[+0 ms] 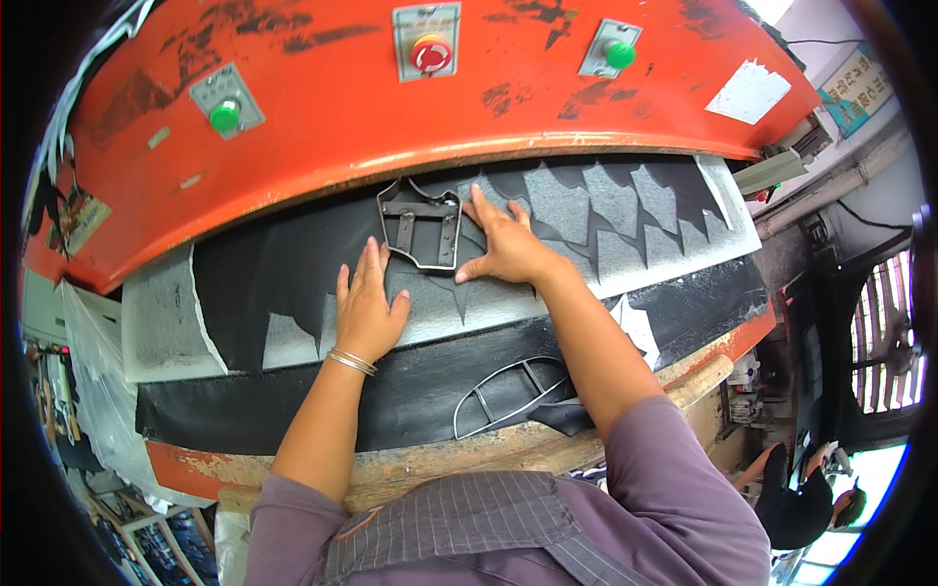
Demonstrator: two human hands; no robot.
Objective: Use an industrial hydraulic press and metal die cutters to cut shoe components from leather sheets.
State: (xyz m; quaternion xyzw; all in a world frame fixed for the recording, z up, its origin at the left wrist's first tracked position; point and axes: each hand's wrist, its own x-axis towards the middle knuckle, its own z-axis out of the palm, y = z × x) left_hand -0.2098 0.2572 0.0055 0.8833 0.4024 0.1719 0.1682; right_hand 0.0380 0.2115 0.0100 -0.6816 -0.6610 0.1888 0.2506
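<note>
The die, a metal frame with crossbars, is lying on the black sheet, its upper tips sitting just beside the lower edge of the red beam, so little room is showing on that side. The left hand is resting its nearly straight fingertips at the die's lower left edge, thumb standing apart. The right hand is spreading index and thumb wide along the die's right edge; neither hand is closing round it, and how hard they are pressing I cannot tell. To the left, a broad uncut stretch of sheet is lying open; to the right, shaped gaps are baring the pale board, with narrow points running between them. Nearer the body, the black mat is bordering the board, and a second die is lying on it by the wooden edge.
</note>
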